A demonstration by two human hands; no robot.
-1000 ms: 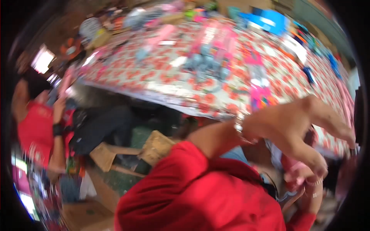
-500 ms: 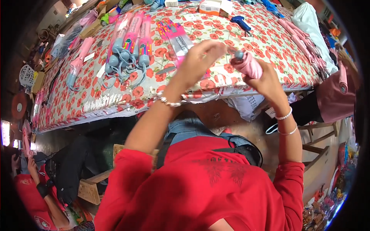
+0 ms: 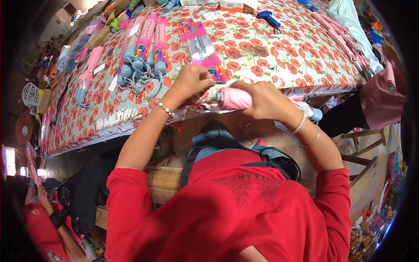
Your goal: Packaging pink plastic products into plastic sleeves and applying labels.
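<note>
My right hand (image 3: pixel 268 98) is wrapped around a rolled pink folding umbrella (image 3: pixel 235 99), held sideways over the table's near edge. Its top end points left, and its grey-blue handle (image 3: pixel 316 115) sticks out beyond my wrist on the right. To the left of it, my left hand (image 3: pixel 192 83) is low over the table edge with the fingers curled in a pinch; what they hold, if anything, is hidden. Just beyond that hand lie flat clear-and-pink printed sleeves (image 3: pixel 203 48). Several sleeved pink umbrellas (image 3: pixel 146 39) with grey-blue handles and cords lie in a bunch farther left.
A poppy-print cloth covers the table (image 3: pixel 244 56). On it are a single pink umbrella (image 3: pixel 89 72), a blue glue-gun-shaped tool (image 3: pixel 268 18), an orange-and-white box (image 3: pixel 232 5) and more pink umbrellas (image 3: pixel 338 35) at right. One person (image 3: pixel 48 222) sits at lower left; another (image 3: pixel 382 102) is at right.
The umbrella has swung down and left in my right hand, toward the table edge. My left hand has drawn back from its tip, down and left, and its fingers have curled.
</note>
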